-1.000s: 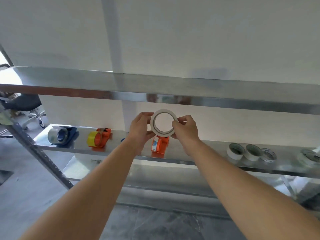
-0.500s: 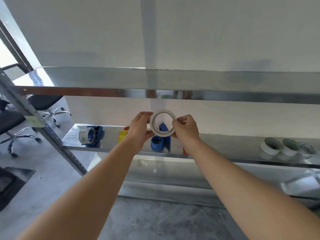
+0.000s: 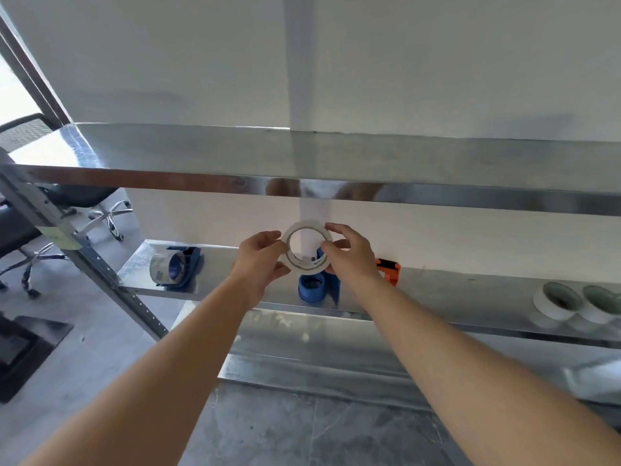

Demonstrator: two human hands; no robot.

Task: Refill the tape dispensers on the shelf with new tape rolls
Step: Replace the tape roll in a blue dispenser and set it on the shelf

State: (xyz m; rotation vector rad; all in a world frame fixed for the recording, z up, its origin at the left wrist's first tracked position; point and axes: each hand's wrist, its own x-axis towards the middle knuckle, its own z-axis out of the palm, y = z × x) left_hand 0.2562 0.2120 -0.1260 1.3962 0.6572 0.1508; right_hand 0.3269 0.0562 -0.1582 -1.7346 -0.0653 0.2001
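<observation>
Now your left hand (image 3: 260, 260) and right hand (image 3: 351, 255) both grip the white tape roll (image 3: 304, 268) at centre frame, just above the blue dispenser (image 3: 312, 289) on the shelf (image 3: 453, 290); your right fingers have spread wider than before.

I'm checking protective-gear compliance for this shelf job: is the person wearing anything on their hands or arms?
No. The left hand and right hand are bare: no gloves, and no rings show. The left forearm and right forearm are uncovered down to the frame's bottom edge, with no sleeve, watch, bracelet or wristband in view.
</observation>
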